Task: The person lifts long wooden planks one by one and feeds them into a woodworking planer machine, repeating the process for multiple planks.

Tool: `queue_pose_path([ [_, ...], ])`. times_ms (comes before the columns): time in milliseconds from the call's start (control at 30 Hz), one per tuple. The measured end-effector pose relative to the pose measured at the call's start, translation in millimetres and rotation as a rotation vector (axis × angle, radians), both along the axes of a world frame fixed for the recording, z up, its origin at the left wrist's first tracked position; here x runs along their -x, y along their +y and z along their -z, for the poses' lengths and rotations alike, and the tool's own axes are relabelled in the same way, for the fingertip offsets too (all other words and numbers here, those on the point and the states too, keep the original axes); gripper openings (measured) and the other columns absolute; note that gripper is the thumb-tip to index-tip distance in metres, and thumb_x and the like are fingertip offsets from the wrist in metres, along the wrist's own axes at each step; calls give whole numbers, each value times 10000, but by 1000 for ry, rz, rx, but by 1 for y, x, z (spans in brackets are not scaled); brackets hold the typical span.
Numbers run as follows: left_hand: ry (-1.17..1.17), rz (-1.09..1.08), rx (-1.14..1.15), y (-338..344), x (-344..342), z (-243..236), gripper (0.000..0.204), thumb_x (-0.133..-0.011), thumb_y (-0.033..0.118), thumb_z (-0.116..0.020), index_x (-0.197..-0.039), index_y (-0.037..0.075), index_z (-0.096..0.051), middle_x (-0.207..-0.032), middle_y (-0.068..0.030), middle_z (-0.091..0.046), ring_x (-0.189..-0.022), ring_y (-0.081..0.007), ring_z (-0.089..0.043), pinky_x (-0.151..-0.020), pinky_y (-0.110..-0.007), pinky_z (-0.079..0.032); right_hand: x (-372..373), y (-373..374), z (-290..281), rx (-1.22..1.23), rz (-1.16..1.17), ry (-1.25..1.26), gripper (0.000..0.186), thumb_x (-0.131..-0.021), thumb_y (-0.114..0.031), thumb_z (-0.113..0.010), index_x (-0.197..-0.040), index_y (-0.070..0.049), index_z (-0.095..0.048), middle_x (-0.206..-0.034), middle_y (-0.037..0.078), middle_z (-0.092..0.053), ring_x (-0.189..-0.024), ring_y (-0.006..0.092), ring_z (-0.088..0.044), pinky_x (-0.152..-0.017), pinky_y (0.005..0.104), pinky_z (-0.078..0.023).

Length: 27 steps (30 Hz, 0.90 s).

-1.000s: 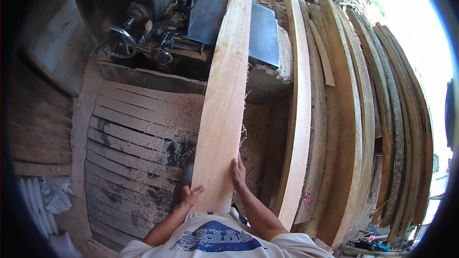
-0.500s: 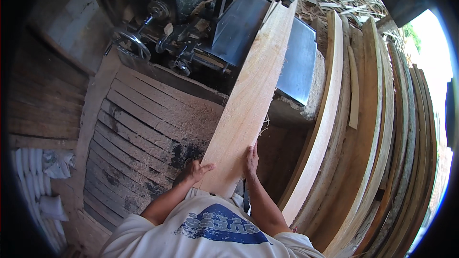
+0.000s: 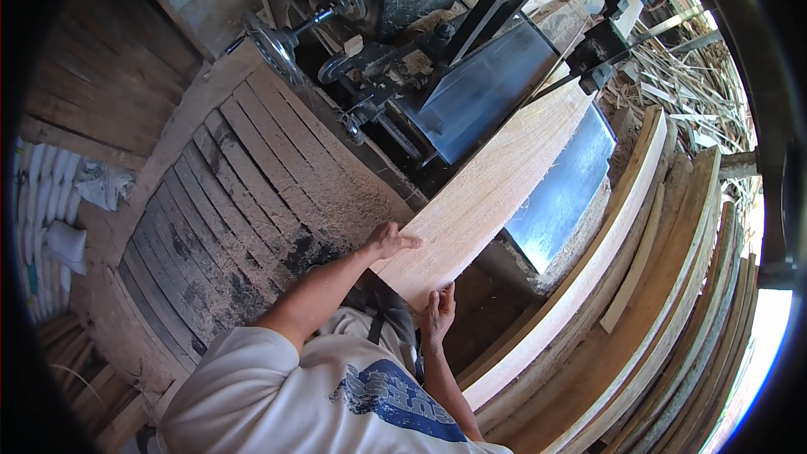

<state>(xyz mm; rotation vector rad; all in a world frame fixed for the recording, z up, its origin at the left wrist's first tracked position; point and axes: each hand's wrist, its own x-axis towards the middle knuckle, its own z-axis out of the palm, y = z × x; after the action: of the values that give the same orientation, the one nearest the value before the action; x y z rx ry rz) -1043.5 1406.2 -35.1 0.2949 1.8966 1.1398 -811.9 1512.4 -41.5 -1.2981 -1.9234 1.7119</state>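
A long, pale wooden board (image 3: 492,189) lies slanting across the metal table (image 3: 563,193) of a saw-like machine. Its far end passes by a dark guide block (image 3: 598,52). My left hand (image 3: 392,242) grips the board's left edge near its close end, thumb on top and fingers out of sight underneath. At the near right corner, my right hand (image 3: 439,315) holds the edge with its fingers pointing up; part of its grip is hidden by the board. A thin blade cannot be made out clearly at the guide.
Several long planks (image 3: 580,286) are stacked along the right. A handwheel (image 3: 273,49) and dark machine parts stand at the far left of the table. Sawdust covers the slatted wooden floor (image 3: 252,193). Thin offcuts (image 3: 698,76) pile up behind, and white sacks (image 3: 50,202) lie at the left.
The board has slid forward along the table, away from my body, with both hands still on it. My left arm reaches out farther, and the view has turned.
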Motion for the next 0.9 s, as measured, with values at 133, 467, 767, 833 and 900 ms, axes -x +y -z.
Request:
queue_pose_path([
  [133, 54, -37, -75, 41, 25, 13, 662, -650, 589, -737, -1011, 35, -705, -980, -189, -690, -950, -297, -655, -855, -359, -486, 35, 26, -12, -353, -42, -252, 512, -885, -198, -629, -1350, -39, -482, -824, 56, -456, -751, 175, -474, -703, 305, -434],
  [467, -4, -432, -96, 60, 48, 13, 617, -721, 587, -727, -891, 34, -513, -792, -111, -613, -585, -181, -607, -528, -308, -496, 123, 151, 16, -390, -47, -193, 576, -858, -145, -602, -1383, -10, -408, -671, -44, -403, -596, 86, -395, -528, 249, -364],
  [767, -199, -599, 372, -151, -40, 71, 547, -763, 525, -720, -887, 58, -465, -653, -41, -537, -469, -123, -524, -399, -274, -433, 215, 254, 11, -521, 18, -354, 554, -844, -274, -595, -1334, -38, -489, -869, 180, -620, -830, 336, -600, -788, 412, -458],
  [833, -223, -697, 487, -204, -63, 80, 550, -760, 526, -721, -897, 59, -466, -654, -47, -536, -465, -139, -531, -391, -285, -439, 234, 264, 4, -565, 153, -308, 546, -851, -263, -570, -1341, -40, -479, -891, 170, -660, -845, 327, -624, -826, 398, -458],
  [900, -236, -799, 568, -241, -80, 79, 546, -770, 516, -713, -915, 56, -459, -656, -53, -537, -462, -151, -536, -383, -299, -444, 245, 276, 2, -549, 232, -264, 543, -854, -252, -560, -1346, -39, -471, -927, 162, -672, -869, 318, -629, -842, 386, -457],
])
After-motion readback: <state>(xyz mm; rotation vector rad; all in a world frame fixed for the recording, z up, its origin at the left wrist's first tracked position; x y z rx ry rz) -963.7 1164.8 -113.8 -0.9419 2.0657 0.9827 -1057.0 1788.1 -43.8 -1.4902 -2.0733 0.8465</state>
